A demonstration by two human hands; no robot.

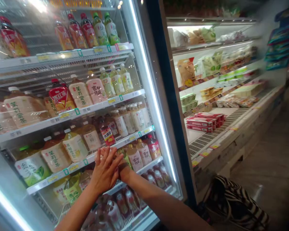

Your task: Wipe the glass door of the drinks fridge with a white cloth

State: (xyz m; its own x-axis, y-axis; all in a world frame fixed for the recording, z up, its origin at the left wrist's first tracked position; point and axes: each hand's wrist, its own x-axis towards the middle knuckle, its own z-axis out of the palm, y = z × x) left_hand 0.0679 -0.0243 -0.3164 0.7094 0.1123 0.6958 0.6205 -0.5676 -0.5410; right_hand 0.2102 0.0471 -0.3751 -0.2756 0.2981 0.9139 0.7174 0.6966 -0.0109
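My left hand (104, 173) is raised in front of the drinks fridge shelves, its fingers stretched out and slightly apart. It overlaps my right hand (124, 170), and the two appear to touch. Most of my right hand's fingers are hidden behind the left, so whether they hold anything does not show. Just above the hands, a red-labelled bottle (107, 133) stands on a shelf, with a tea bottle (91, 138) to its left. Pink-labelled bottles (136, 158) stand to the right on the shelf below.
A lit strip (154, 86) runs down the fridge's right edge. Beyond the dark post (170, 96), an open chilled case holds red-and-white packs (204, 122) and bagged goods. A zebra-striped bag (238, 205) is at the lower right. Bottles fill several fridge shelves.
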